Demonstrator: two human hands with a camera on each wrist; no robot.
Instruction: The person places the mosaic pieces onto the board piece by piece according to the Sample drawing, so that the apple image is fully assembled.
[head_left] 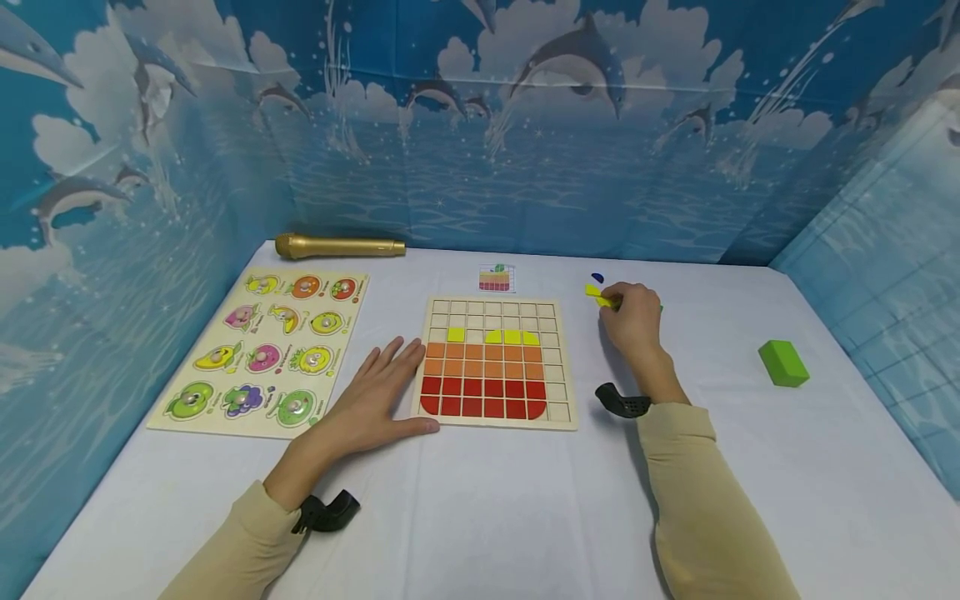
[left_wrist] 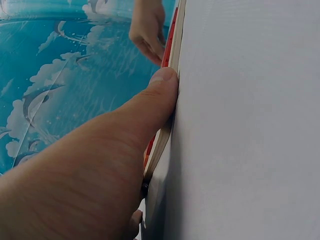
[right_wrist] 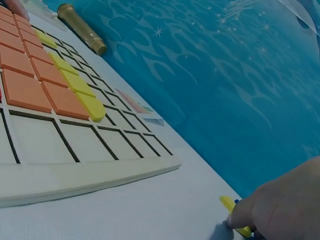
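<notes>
A square wooden grid board lies on the white table, holding rows of red tiles, orange tiles and several yellow tiles. My left hand rests at the board's left edge, fingers spread; its thumb touches the near edge in the left wrist view. To the right of the board, my right hand pinches at small yellow pieces on the table, its fingertips partly hiding them. Just behind them lies a dark blue piece. A bit of green peeks out beside the right hand.
A fruit puzzle board lies on the left, with a gold microphone behind it. Behind the grid board is a small pattern card. A green block sits at the far right. Dolphin-print curtains surround the table.
</notes>
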